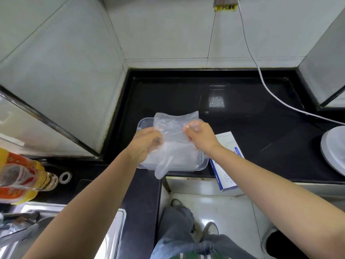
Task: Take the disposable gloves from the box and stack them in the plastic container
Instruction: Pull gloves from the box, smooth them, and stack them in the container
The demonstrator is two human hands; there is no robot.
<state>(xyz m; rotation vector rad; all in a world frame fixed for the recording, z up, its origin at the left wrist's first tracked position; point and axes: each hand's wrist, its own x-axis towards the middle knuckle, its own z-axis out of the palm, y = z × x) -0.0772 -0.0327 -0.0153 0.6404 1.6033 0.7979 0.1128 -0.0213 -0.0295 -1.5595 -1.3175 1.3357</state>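
A clear disposable glove [172, 131] is stretched between both hands just above the clear plastic container [144, 122] on the black counter. My left hand [145, 144] pinches the glove's left edge and my right hand [200, 135] pinches its right edge. The glove's fingers hang down over the container's front rim. More clear gloves lie inside the container, partly hidden behind the held one. The white-and-blue glove box [226, 165] lies to the right of the container, under my right forearm, overhanging the counter's front edge.
A white cable [261, 77] runs down the tiled wall across the counter's back right. A white round appliance [334, 148] sits at the far right. Oil bottles [24, 174] stand at the left beside a steel sink [74, 230].
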